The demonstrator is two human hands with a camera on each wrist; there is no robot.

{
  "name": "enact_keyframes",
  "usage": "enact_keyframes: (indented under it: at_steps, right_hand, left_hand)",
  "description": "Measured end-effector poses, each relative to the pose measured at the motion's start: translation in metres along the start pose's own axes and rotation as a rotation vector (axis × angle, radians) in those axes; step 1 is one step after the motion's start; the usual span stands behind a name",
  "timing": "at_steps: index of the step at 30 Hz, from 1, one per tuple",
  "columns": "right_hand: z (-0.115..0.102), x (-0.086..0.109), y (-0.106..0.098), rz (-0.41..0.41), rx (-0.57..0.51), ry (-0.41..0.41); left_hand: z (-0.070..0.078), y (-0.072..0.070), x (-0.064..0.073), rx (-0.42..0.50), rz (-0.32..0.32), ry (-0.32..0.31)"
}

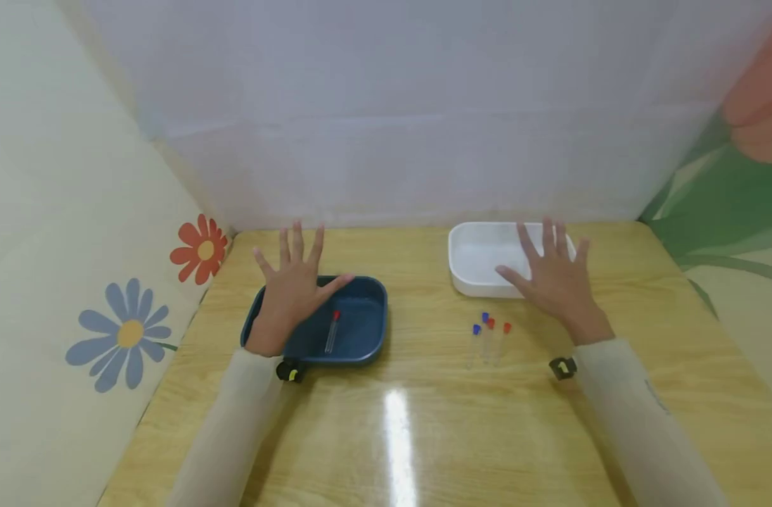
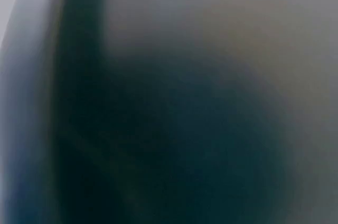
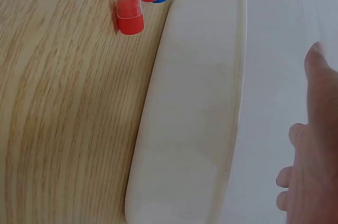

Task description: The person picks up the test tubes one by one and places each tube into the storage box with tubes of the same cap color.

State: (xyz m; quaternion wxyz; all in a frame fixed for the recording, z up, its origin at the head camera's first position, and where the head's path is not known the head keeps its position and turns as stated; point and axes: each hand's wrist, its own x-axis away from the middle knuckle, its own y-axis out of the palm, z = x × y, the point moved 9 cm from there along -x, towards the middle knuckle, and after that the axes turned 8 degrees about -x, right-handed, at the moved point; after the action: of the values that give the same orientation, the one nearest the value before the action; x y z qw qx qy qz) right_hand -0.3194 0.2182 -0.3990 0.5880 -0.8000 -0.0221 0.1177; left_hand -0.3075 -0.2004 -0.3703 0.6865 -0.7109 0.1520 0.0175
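My left hand (image 1: pixel 289 296) is spread over the left part of a dark blue tray (image 1: pixel 376 331), fingers straight and holding nothing. Inside that tray lies one clear test tube with a red cap (image 1: pixel 333 331). Over the right side of a white tray (image 1: pixel 481 264) my right hand (image 1: pixel 555 282) is spread too, with nothing in it. Several clear tubes with blue caps (image 1: pixel 476 329) and red caps (image 1: pixel 507 328) lie on the table in front of the white tray. The right wrist view shows red-capped tubes (image 3: pixel 130 17) beside the white tray's wall (image 3: pixel 185 113). The left wrist view is a dark blur.
Both trays stand on a wood-grain table (image 1: pixel 436 408), the blue one nearer the front than the white one. A pale cloth backdrop (image 1: pixel 386 141) hangs behind the table. Flower-patterned panels (image 1: pixel 129 334) flank both sides. A bright reflection runs down the table's front middle.
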Motion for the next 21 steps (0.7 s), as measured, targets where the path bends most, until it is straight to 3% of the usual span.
enact_keyframes:
  at_steps: [13, 21]
  right_hand:
    - [-0.01, -0.005, 0.009, -0.044, -0.038, -0.025]
    - [-0.005, 0.007, 0.011, -0.078, -0.089, -0.045]
  left_hand:
    - [-0.018, -0.001, 0.016, -0.027, -0.017, -0.022]
    - [-0.024, 0.0, 0.025, -0.003, -0.061, 0.006]
